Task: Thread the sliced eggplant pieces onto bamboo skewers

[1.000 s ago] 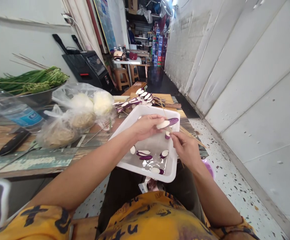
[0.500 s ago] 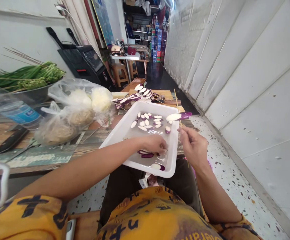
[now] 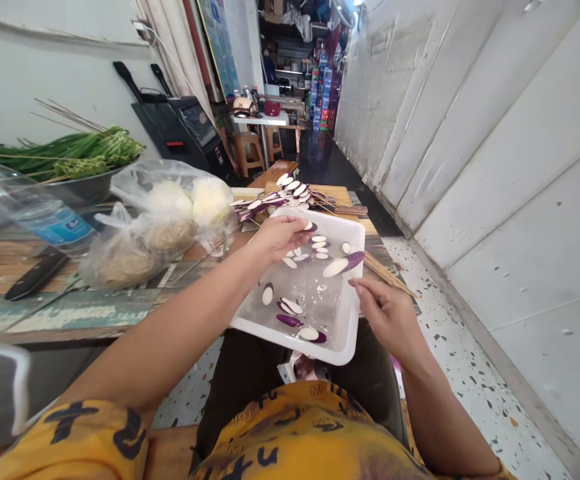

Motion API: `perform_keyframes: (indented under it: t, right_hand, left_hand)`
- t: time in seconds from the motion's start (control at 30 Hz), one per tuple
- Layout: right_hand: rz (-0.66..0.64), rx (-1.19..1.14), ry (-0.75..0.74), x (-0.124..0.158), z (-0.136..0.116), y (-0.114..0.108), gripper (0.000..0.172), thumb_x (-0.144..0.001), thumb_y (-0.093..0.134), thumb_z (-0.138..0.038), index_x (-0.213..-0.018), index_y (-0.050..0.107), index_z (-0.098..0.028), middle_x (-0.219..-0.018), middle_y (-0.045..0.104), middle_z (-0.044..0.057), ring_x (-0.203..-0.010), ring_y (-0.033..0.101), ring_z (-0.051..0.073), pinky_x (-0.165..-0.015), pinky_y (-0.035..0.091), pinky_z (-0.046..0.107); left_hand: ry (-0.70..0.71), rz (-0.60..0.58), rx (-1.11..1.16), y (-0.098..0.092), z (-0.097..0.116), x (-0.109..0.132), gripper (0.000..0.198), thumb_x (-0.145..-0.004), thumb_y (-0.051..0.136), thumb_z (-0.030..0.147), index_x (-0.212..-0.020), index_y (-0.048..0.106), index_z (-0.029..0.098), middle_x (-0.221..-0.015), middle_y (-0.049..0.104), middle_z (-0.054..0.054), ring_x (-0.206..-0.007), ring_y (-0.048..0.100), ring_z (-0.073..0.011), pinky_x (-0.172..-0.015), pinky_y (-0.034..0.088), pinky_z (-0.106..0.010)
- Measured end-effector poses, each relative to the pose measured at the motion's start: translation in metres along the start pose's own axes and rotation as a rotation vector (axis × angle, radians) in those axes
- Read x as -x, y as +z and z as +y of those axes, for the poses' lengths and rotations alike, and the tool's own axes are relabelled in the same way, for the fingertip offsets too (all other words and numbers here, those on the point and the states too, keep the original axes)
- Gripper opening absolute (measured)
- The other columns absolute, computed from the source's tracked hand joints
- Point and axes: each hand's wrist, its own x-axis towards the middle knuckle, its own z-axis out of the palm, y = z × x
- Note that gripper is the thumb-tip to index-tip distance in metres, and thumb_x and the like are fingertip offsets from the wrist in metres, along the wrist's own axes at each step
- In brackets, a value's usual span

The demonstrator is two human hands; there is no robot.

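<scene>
A white plastic tray (image 3: 359,235) of water sits at the table edge over my lap, with eggplant slices (image 3: 293,305) floating in it. Over the tray's far side, my left hand (image 3: 286,237) pinches one purple-rimmed eggplant slice (image 3: 311,227) between thumb and fingers. My right hand (image 3: 389,312) is closed at the tray's right rim on a thin bamboo skewer, which barely shows now. Just beyond those fingers is a long eggplant piece (image 3: 337,267), white cut face up, on that skewer.
Skewered eggplant (image 3: 295,190) is piled on a wooden board behind the tray. Loose skewers (image 3: 387,273) lie right of it. On the left are bagged vegetables (image 3: 170,213), a water bottle (image 3: 55,217), a black-handled knife (image 3: 37,275) and a bowl of greens (image 3: 85,157).
My left hand has moved from the tray's near part to its far side and now holds an eggplant slice. My right hand has lowered slightly, tilting the skewer and its piece.
</scene>
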Motion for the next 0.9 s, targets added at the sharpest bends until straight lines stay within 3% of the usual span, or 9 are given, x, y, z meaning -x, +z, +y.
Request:
perform_keyframes:
  t: [0.1, 0.53, 0.9]
  right_hand:
    - [-0.072, 0.03, -0.011, 0.004, -0.003, 0.001, 0.026, -0.089, 0.046, -0.026, -0.099, 0.069, -0.018, -0.092, 0.074, 0.005, -0.079, 0.069, 0.02, -0.066, 0.05, 0.028]
    - [-0.076, 0.006, -0.039, 0.009, -0.004, 0.004, 0.026, -0.09, 0.046, -0.024, -0.101, 0.069, -0.018, -0.095, 0.074, 0.004, -0.08, 0.069, 0.018, -0.068, 0.05, 0.026]
    - [-0.057, 0.002, -0.03, 0.012, -0.008, 0.005, 0.027, -0.09, 0.045, -0.024, -0.099, 0.069, -0.016, -0.089, 0.074, 0.004, -0.073, 0.068, 0.017, -0.061, 0.048, 0.025]
  left_hand:
    - [-0.031, -0.056, 0.071, 0.003, 0.0, 0.004, 0.011, -0.075, 0.062, 0.001, -0.07, 0.058, 0.01, -0.071, 0.068, -0.008, -0.069, 0.069, -0.0159, -0.068, 0.054, -0.025]
    - [-0.053, -0.044, 0.199, 0.008, -0.003, 0.012, 0.014, -0.077, 0.058, 0.0, -0.069, 0.055, 0.01, -0.071, 0.069, -0.01, -0.075, 0.071, -0.0222, -0.071, 0.057, -0.029]
    - [-0.063, -0.05, 0.25, 0.013, -0.007, 0.013, 0.012, -0.078, 0.057, 0.0, -0.071, 0.055, 0.01, -0.07, 0.069, -0.01, -0.072, 0.07, -0.0195, -0.073, 0.057, -0.029]
